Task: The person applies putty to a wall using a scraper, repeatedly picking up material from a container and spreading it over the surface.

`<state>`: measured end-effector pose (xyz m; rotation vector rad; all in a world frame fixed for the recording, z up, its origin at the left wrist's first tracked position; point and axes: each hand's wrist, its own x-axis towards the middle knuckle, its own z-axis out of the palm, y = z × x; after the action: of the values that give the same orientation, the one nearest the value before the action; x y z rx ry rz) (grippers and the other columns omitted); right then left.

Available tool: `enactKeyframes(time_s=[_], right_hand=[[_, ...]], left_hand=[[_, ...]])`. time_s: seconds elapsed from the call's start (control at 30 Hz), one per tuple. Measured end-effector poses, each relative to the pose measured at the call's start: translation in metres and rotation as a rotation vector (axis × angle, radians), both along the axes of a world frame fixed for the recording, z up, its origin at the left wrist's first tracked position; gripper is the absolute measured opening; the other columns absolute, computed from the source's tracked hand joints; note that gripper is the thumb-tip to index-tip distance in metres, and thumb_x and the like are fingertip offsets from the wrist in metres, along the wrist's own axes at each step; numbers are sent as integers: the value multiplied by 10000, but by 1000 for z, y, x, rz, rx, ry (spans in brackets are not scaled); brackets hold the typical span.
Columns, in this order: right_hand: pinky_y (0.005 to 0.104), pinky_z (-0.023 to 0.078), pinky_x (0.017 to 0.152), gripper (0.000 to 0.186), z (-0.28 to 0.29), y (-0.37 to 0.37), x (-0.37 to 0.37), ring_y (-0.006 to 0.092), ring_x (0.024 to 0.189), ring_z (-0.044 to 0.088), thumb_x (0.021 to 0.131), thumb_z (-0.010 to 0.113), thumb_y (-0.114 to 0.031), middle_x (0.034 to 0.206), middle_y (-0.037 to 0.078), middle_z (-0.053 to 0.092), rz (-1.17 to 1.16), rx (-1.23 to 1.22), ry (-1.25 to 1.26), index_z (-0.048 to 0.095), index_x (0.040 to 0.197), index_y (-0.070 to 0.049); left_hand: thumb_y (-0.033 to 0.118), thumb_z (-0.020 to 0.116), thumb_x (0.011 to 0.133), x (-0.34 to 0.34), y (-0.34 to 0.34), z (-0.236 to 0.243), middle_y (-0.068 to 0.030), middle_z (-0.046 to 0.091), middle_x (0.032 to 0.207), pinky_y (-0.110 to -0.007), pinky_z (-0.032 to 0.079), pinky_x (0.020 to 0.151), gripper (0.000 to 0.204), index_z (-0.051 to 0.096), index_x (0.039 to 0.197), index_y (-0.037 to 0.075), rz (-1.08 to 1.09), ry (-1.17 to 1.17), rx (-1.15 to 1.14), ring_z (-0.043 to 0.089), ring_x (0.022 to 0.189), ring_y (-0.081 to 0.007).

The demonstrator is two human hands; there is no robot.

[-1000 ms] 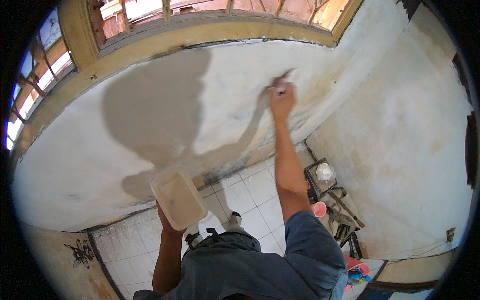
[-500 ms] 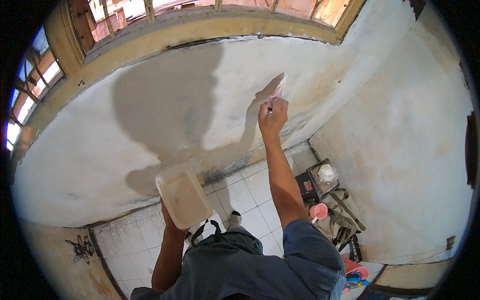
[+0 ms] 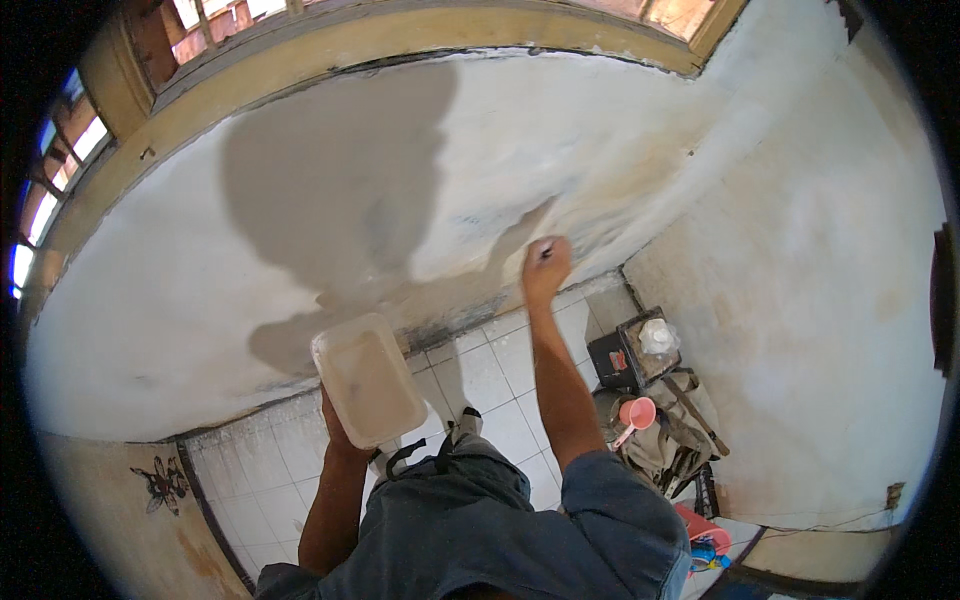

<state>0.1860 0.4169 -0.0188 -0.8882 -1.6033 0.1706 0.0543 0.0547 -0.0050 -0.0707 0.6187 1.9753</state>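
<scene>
A shallow cream-coloured plastic tub with rounded corners rests on my left hand, which grips it from its left side and underneath. Pale beige stuff coats the inside of the tub. My right hand is closed in a fist near the lower part of the white wall. In it is a putty knife, of which only a dark bit of handle shows; its blade is hard to make out. Grey and yellowish stains mark the wall around this hand.
A barred window with a yellow frame runs above the wall. On the tiled floor, at the right, stand a black box with a white plastic bag, a pink dipper, a beige cloth bag and a pink bucket.
My right hand has moved down the wall, still closed on the putty knife. A pinkish blade that showed above the fist is no longer distinct. The left hand keeps holding the tub.
</scene>
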Motion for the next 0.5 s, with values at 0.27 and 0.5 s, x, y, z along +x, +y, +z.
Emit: enactKeyframes(time_s=[0.27, 0.5], right_hand=[[391, 485, 729, 105, -45, -79, -100, 317, 863, 579, 801, 641, -53, 903, 130, 602, 431, 118, -130, 601, 897, -46], [384, 465, 638, 88, -67, -165, -95, 281, 735, 557, 800, 608, 36, 778, 145, 561, 388, -102, -34, 553, 800, -34]], left_hand=[[552, 462, 930, -9, -11, 1, -122, 557, 1323, -539, 513, 943, 643, 430, 1409, 123, -6, -23, 43, 594, 1147, -327], [546, 479, 925, -31, -32, -3, -120, 558, 1314, -525, 527, 920, 642, 438, 1399, 116, 64, 46, 28, 595, 1139, -324]])
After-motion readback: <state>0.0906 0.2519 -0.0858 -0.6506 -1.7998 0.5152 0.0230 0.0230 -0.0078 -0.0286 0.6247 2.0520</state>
